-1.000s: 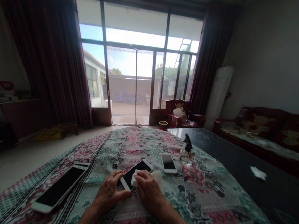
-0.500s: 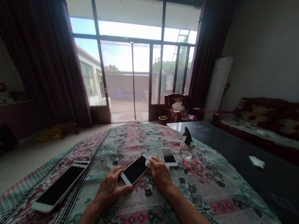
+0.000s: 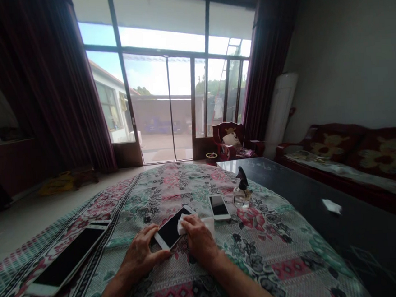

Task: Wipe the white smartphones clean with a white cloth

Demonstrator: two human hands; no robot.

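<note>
As seen from the head camera, reaches in from the bottom edge with both bare forearms, low over a floral tablecloth (image 3: pixel 259 248). Slants the left forearm up and to the right, with the back of the left hand (image 3: pixel 140 250) turned upward. Spreads the left thumb well away from the fingers and clamps the near end of a white phone (image 3: pixel 172 234) between them: fingers close together and bent at its upper left corner, thumb stretched out nearly straight to its lower corner. Slants the right forearm up and to the left, with the wrist slightly bent and the knuckles of the right hand (image 3: pixel 199 234) facing up. Bunches the right fingers together on a white tissue (image 3: pixel 181 225), held against the dark screen towards the far end, with a loose flap showing past the right side of the hand. Cannot make out the right thumb, hidden beneath the hand. Shows the white phone lying screen up on the tablecloth, aslant between both hands, far end pointing up and to the right. Shows also a smaller phone (image 3: pixel 219 207) just beyond the right hand, a spray bottle (image 3: pixel 242 197) near it on the right, and a larger device (image 3: pixel 68 261) with a dark screen, well apart on the left.
</note>
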